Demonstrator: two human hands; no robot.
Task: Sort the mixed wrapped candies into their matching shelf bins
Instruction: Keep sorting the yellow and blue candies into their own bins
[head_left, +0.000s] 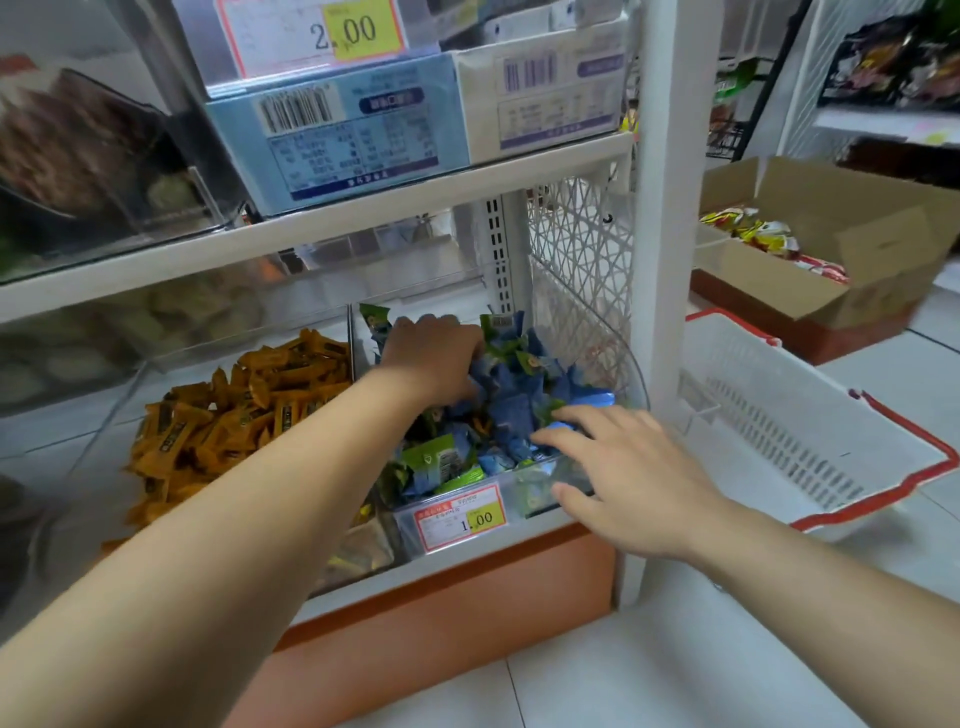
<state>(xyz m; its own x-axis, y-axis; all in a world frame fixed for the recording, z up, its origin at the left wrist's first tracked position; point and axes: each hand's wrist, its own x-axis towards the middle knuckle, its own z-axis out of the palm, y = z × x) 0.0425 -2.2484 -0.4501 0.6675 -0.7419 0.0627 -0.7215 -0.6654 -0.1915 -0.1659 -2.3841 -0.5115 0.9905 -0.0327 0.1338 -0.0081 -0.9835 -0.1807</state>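
Blue and green wrapped candies (511, 415) are heaped in the right-hand clear bin (636, 374). They look light, crinkly and slippery, best pinched by a wrapper end. The left hand (434, 358) digs in, fingers buried, so I can't tell its grip. The right hand (618, 467) hovers over the front, fingers spread. Orange candies (249, 410) sit next door.

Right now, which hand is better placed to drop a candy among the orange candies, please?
Left: the left hand digs into the mixed candies beside the orange candies; the right hand lies farther off, toward the basket.
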